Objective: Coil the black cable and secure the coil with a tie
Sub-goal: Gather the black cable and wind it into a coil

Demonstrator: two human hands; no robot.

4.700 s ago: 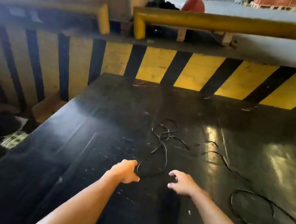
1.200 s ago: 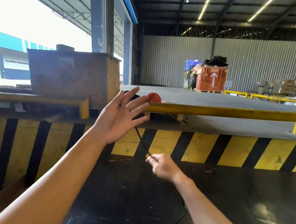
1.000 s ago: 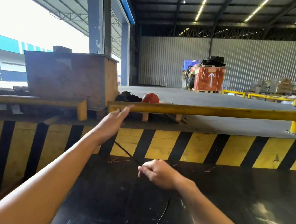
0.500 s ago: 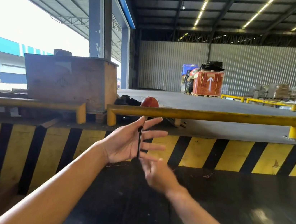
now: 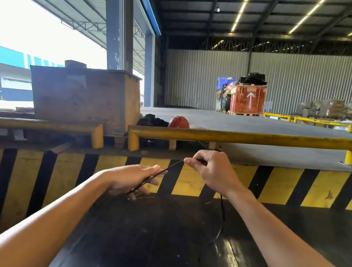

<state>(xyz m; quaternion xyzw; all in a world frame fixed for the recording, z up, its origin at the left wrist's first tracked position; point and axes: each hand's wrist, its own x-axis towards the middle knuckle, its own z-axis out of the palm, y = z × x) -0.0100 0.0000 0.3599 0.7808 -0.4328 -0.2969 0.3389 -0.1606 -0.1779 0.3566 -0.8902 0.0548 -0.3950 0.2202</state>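
A thin black cable [image 5: 174,164] runs taut between my two hands, held up above the black table [image 5: 156,242]. My left hand [image 5: 133,178] is closed around one stretch of it, palm turned inward. My right hand [image 5: 212,170], higher and to the right, pinches the cable between thumb and fingers. From under my right wrist the cable hangs down [image 5: 222,213] to the table top. The rest of the cable lies below the frame, out of sight. No tie is visible.
A yellow and black striped wall [image 5: 275,184] rises behind the table. Yellow guard rails [image 5: 248,137] run along its top, with a wooden crate [image 5: 86,96] and a red helmet [image 5: 179,122] behind them. An open warehouse floor lies beyond.
My left hand has dropped from an open, raised palm and closed on the cable. My right hand has risen and moved right, drawing the cable taut between them.
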